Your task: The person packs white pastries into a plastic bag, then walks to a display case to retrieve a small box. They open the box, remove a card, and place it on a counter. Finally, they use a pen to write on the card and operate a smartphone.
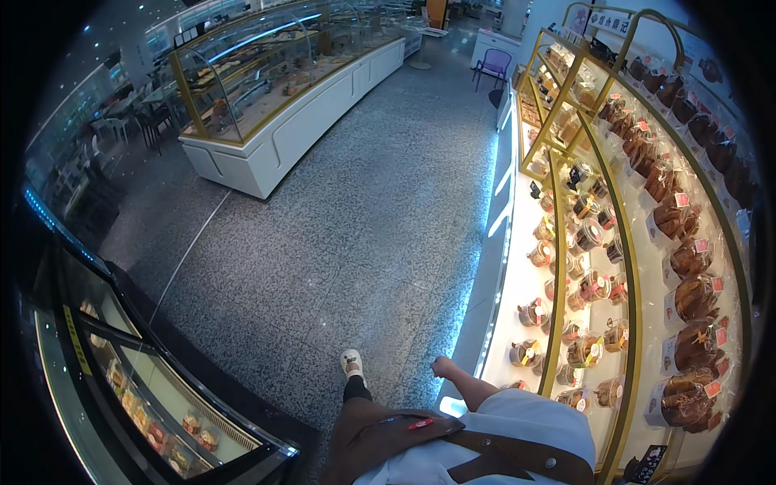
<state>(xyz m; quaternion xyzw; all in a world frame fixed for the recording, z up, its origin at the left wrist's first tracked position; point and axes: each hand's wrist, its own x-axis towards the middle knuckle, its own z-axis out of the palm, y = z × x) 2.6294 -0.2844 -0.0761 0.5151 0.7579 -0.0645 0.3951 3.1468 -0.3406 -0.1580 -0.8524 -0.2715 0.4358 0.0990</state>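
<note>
My right hand [444, 367] hangs low at the side, beside the lit bread shelves, with its fingers curled in; nothing can be seen in it. The left hand is out of view. A brown apron [370, 433] with pens in its pocket covers a white shirt [533, 418]. One white shoe [351, 362] stands forward on the speckled floor [339, 242]. To the right, jars with labels [594, 285] stand on a lit shelf, and bagged brown loaves [697, 297] line the shelf above.
A glass-topped pastry counter [273, 133] runs along the upper left. A chilled display case [194, 388] with packed food stands at lower left. Gold frame bars [633, 303] edge the right shelves. A purple chair [494, 62] and a round table [430, 32] stand at the far end.
</note>
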